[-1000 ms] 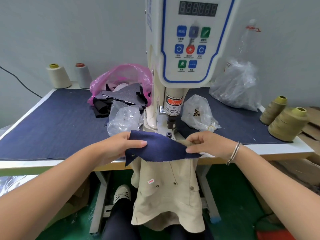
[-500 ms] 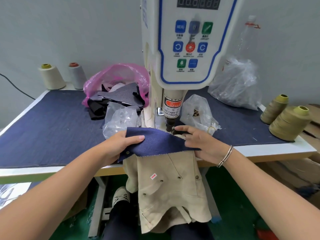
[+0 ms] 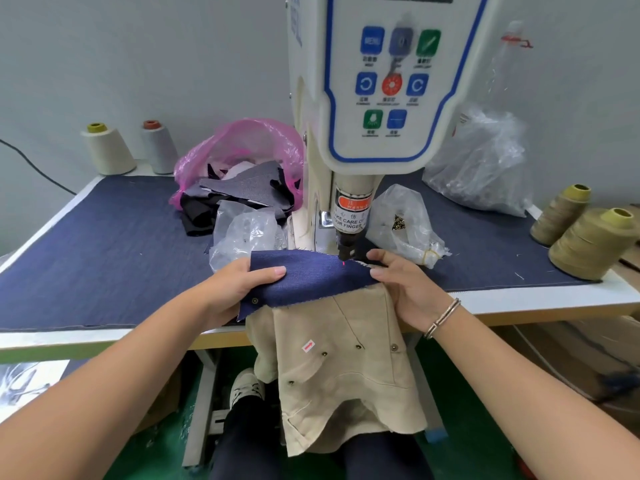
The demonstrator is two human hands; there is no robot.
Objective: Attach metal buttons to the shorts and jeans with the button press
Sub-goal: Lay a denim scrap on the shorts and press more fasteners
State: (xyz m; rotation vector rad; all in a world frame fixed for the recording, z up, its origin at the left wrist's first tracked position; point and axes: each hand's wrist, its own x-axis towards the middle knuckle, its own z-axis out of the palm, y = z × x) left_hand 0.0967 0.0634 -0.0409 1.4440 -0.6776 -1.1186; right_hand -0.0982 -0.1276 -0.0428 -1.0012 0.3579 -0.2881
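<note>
Since the earlier frames both hands had slid the denim piece (image 3: pixel 304 277) farther in, so that its far edge lay under the head of the button press (image 3: pixel 349 245), where a small red light dot showed on the cloth. Left hand (image 3: pixel 239 289) pinched the left end of the denim, thumb on top and fingers curled beneath. Right hand (image 3: pixel 401 282) held the right end, thumb and fingertips pressed onto the cloth just beside the press head. One metal button (image 3: pixel 255 300) sat near the denim's near left corner. Below the denim, the beige shorts (image 3: pixel 343 368) hung off the near edge of the bench (image 3: pixel 104 258) over the person's lap, several small metal buttons set in them. Behind the left hand lay a clear plastic bag (image 3: pixel 242 233), with a pink bag of fabric scraps (image 3: pixel 239 157) farther back. Right of the press lay a clear bag of buttons (image 3: pixel 405 220). Two olive thread cones (image 3: pixel 585 237) stood at the far right.
</note>
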